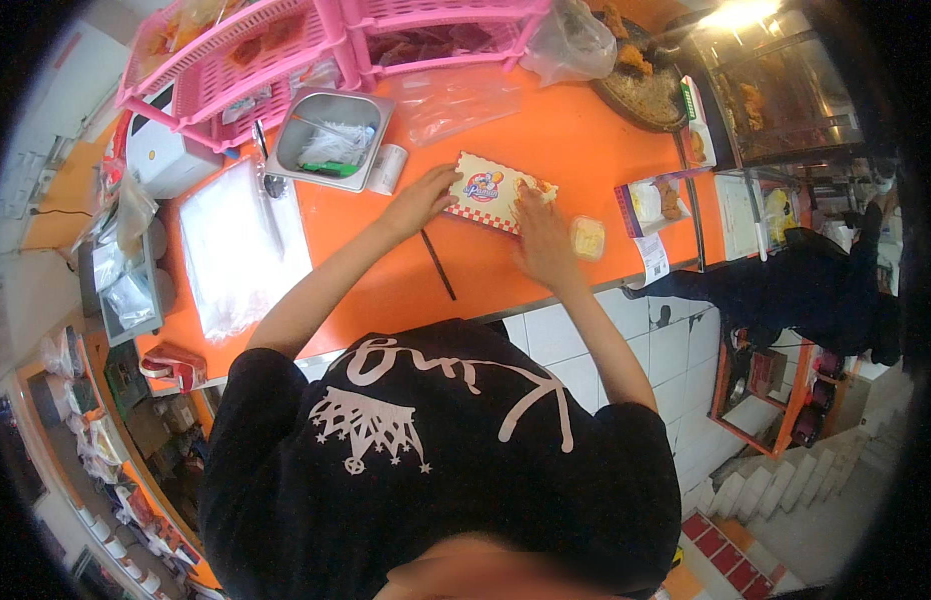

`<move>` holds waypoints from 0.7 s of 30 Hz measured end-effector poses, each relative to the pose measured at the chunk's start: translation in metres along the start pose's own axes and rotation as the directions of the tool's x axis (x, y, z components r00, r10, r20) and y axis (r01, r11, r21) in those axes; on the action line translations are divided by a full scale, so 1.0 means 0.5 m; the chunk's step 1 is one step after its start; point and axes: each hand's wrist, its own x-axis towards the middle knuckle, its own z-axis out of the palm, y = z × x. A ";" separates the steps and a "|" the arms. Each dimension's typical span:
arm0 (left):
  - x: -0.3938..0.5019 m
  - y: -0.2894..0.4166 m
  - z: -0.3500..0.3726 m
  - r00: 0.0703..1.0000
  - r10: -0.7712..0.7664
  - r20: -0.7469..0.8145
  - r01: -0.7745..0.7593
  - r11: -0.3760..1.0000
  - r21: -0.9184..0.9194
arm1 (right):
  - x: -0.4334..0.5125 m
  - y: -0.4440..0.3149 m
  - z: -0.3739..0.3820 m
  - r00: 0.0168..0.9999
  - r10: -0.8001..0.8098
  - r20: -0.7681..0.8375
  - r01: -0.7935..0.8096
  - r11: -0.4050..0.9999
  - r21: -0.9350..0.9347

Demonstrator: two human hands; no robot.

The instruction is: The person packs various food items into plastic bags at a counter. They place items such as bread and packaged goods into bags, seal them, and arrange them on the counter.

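Observation:
A printed paper food box [489, 196], closed and with a checkered edge, lies tilted on the orange counter [360, 255]. At its left end are the fingers of my left hand [424, 201], touching the edge. My right hand [542, 236] rests with its fingers over the box's right part and hides some of it. Just right of that hand sits a small clear tub [588, 238] with pale yellow contents. A thin dark stick or strip [438, 266] lies below the box.
A metal pan [323, 139] with white sachets stands beside a paper roll [388, 169]. Pink plastic baskets [248, 56] line the back. Plastic sheets [233, 247] lie left. An open box with fried food [655, 204] and a frying-food display [788, 97] are right; a person in dark clothing [795, 289] is beyond.

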 end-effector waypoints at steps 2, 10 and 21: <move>-0.004 -0.009 0.010 0.999 0.020 -0.050 -0.021 1.000 -0.016 | 0.037 -0.040 0.039 0.992 -0.121 0.037 0.125 0.982 -0.141; -0.001 -0.012 0.010 1.000 -0.015 -0.024 0.016 0.999 0.029 | 0.077 -0.022 0.095 0.964 -0.262 0.051 0.256 0.854 -0.453; 0.012 -0.045 0.031 0.976 0.147 -0.158 -0.125 0.982 0.141 | 0.094 -0.042 0.047 0.974 -0.168 0.150 0.198 0.956 -0.216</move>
